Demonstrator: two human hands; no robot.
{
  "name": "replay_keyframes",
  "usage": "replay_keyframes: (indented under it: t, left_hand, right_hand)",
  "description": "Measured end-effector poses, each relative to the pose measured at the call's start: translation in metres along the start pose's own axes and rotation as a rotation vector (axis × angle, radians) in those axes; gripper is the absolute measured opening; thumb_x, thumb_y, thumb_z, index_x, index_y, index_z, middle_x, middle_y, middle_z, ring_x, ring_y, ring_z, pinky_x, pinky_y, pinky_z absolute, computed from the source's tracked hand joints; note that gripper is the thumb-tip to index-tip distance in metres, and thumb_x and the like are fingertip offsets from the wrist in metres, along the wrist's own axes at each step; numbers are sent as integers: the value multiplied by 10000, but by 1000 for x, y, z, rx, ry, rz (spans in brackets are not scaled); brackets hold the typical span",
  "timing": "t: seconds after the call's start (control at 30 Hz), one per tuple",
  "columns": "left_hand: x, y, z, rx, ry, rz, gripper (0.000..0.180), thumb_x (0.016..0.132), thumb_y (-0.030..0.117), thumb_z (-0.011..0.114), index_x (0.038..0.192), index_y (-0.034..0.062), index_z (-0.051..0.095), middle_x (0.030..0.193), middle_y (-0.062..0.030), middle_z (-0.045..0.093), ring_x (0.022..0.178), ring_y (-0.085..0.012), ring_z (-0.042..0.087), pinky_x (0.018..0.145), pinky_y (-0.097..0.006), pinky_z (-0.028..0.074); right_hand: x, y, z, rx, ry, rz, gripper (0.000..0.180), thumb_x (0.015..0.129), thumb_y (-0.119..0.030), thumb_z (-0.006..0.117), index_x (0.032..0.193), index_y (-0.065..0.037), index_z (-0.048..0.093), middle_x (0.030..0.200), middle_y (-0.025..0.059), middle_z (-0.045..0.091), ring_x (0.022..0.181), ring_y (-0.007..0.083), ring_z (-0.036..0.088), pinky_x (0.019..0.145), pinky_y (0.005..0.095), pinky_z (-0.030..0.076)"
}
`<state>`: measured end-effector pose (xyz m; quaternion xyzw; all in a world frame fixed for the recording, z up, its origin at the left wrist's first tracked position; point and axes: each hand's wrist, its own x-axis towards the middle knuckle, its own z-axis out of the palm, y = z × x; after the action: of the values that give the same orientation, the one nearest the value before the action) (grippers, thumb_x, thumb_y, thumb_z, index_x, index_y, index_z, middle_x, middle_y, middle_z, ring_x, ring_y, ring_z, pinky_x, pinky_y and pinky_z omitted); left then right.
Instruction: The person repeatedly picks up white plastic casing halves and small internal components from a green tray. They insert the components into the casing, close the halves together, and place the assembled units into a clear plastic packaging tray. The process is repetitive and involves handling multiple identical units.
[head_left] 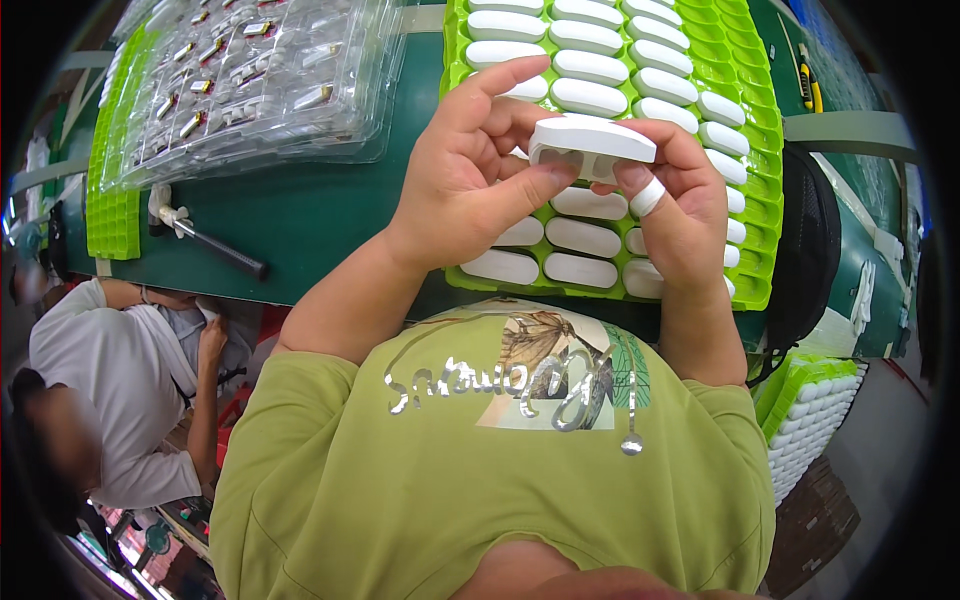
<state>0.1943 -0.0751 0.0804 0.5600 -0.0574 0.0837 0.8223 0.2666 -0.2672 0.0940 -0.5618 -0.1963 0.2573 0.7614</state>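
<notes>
Between my two hands is a white oblong plastic casing [597, 137], raised above a green tray and tilted so its side with grey patches faces me. My left hand [480, 160] pinches its left end between thumb and fingers, the index finger stretched out. At the other end, my right hand [682, 195] grips it with thumb and fingers; a white band wraps the right thumb. Below, the bright green tray [757, 200] carries rows of similar white oblong pieces [588, 68], partly hidden by my hands. Some pockets on its right side hold nothing.
At the left lies a stack of clear plastic trays [270, 90] with small components, over another green tray [113, 215]. A black-handled hammer-like tool [215, 240] rests nearby. A black bag [808, 240] hangs at the right edge; yellow-handled cutters [810, 85] lie beyond. Another person [120, 390] sits left.
</notes>
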Motion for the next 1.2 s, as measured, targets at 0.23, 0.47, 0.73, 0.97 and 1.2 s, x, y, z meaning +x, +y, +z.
replay_keyframes:
  t: [0.23,0.47,0.73,0.97,1.2]
  left_hand:
    - [-2,1,-3,0,-19,-75,573,907,-32,591,1436,-14,371,1138,-160,632,1048,-212,643,832,-339,589]
    - [3,12,-2,15,42,-331,527,909,29,583,1404,-30,411,1048,-159,676,788,-188,700,644,-294,610]
    - [4,2,0,-46,6,-202,624,864,-3,656,1420,-45,377,1097,-197,664,835,-198,699,700,-304,609]
    - [4,5,-7,22,6,-205,709,818,-77,697,1435,-51,348,1106,-203,662,910,-215,686,769,-324,595]
    - [-2,3,-4,13,-131,-90,743,825,-88,694,1464,-18,322,1102,-185,661,943,-205,673,792,-308,569]
  right_hand:
    - [-1,4,5,-56,35,-57,163,940,-41,617,1098,-5,607,979,41,656,821,80,596,710,239,501]
    - [4,0,4,-128,101,203,69,900,-94,636,868,-37,614,725,-17,611,548,32,509,480,211,413]
    - [7,1,3,-119,139,220,105,898,-122,642,844,-33,623,676,-3,602,510,42,504,454,215,406]
    - [3,-2,7,-62,22,-100,204,913,-145,675,1052,3,682,883,42,678,760,75,610,655,236,487]
    - [9,-2,0,-242,20,50,246,966,-213,622,1084,-10,698,787,-4,657,636,45,543,554,210,447]
